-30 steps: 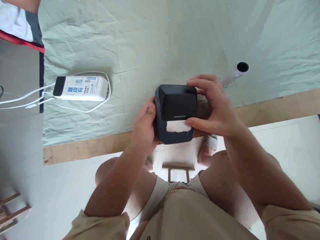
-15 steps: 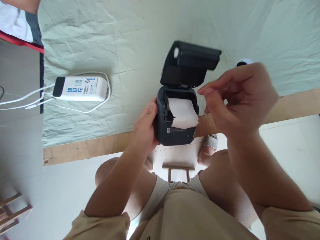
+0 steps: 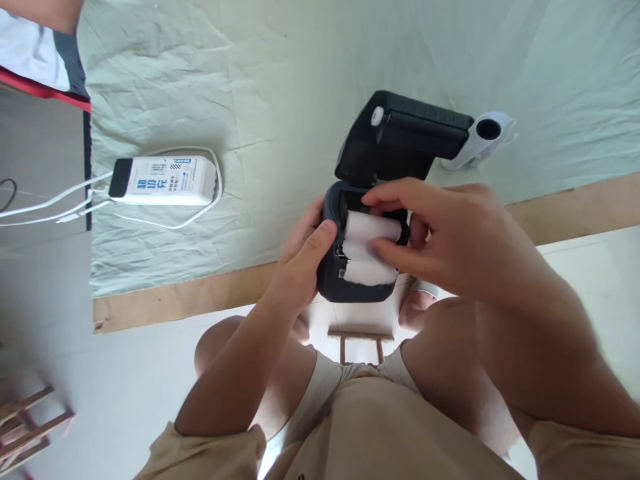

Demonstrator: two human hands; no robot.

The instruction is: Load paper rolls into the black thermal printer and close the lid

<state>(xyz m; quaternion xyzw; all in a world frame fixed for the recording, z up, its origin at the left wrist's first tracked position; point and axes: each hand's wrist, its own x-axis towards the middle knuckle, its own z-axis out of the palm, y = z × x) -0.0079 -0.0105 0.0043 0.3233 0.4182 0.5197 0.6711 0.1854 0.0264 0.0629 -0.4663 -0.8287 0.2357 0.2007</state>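
My left hand (image 3: 305,257) holds a small dark portable label printer (image 3: 357,292) by its left side, thumb on the rim. The printer's lid (image 3: 407,137) stands open at the back, with a black roller along its edge. Inside the body sits a white paper roll (image 3: 373,228); its torn loose end hangs over the front. My right hand (image 3: 445,233) reaches in from the right. Its thumb presses on the paper and the index finger lies at the roll's far side, so the roll is between them. The other right fingers are curled and partly hidden.
A white power bank-like block (image 3: 167,180) with white cables lies on the green cloth (image 3: 280,80) at left. Behind the lid, at right, is a white roll-shaped object (image 3: 475,143) with a dark round end. The wooden table edge (image 3: 185,293) runs below. Another person's arm (image 3: 55,13) shows top left.
My right hand has moved left and down from beside the printer onto the paper roll. The printer has shifted slightly right, and the white object behind it has come into view.
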